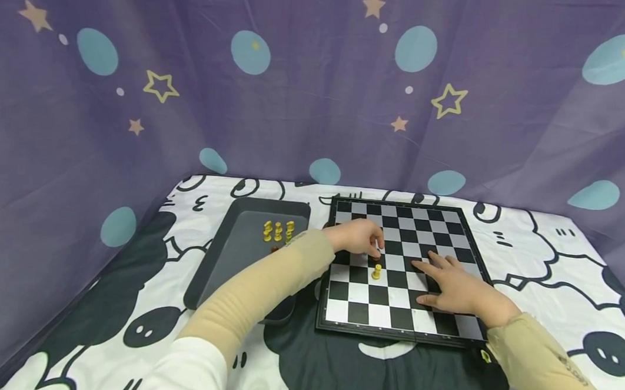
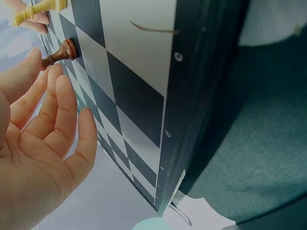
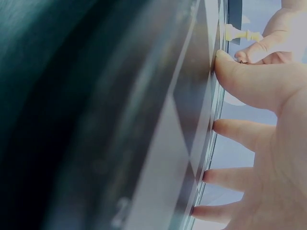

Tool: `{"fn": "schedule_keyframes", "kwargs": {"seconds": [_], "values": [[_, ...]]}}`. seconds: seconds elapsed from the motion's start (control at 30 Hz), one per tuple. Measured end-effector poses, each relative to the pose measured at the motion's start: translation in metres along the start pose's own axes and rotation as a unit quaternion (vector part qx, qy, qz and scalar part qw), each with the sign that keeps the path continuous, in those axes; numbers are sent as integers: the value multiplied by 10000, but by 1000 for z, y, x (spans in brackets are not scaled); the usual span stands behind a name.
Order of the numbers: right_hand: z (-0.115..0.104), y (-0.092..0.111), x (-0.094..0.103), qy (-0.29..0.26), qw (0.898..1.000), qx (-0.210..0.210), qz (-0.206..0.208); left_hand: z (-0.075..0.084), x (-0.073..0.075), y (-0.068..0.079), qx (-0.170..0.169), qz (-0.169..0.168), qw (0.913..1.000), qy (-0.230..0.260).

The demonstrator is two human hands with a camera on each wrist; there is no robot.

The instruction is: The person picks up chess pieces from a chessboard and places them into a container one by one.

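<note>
My left hand [image 1: 357, 237] pinches the top of a small brown chess piece [image 2: 66, 51] between thumb and fingers. In the left wrist view its base meets the chessboard [image 1: 359, 293], while the other fingers lie loosely bent beside it. A yellow chess piece [image 1: 376, 272] stands upright on the board, just nearer to me than the brown one. On the board's right half, my right hand [image 1: 456, 290] rests with spread fingers, its fingertips touching the squares. In the right wrist view, the yellow piece [image 3: 237, 33] shows beyond the right thumb.
Left of the board lies a dark grey tray [image 1: 218, 272], partly covered by my left forearm. Several yellow chess pieces [image 1: 277, 231] stand in it, with a bit of brown [image 1: 275, 249] beside the sleeve. A patterned cloth [image 1: 532, 253] covers the table, and a purple curtain [image 1: 317, 101] hangs behind.
</note>
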State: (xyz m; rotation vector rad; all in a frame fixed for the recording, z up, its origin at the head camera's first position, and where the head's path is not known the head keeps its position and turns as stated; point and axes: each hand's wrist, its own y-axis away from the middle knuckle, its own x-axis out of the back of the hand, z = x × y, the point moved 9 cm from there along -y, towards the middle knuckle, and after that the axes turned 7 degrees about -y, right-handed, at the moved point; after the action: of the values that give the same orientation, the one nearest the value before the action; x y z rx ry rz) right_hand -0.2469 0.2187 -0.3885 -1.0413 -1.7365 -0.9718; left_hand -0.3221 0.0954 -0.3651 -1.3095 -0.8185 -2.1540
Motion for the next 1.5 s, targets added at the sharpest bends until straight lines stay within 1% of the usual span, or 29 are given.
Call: {"fn": "schedule_keyframes", "kwargs": {"seconds": [0.47,0.77,0.93,1.27,1.37,1.5], "values": [[-1,0,1,-34,10000,67,39,-3,-5,-1,61,-59,9999,68],[-2,1,1,-25,10000,84,37,-3,-3,0,27,-22,10000,43],[-2,1,1,-26,10000,71,39,-3,-2,1,30,31,9999,159],[-2,1,1,-25,10000,51,26,-4,-5,1,85,17,9994,347],[-2,1,2,-35,10000,57,29,-5,-5,0,63,-1,9991,426],[-2,1,2,-32,10000,56,35,-4,-5,-1,19,-2,9992,405]]}}
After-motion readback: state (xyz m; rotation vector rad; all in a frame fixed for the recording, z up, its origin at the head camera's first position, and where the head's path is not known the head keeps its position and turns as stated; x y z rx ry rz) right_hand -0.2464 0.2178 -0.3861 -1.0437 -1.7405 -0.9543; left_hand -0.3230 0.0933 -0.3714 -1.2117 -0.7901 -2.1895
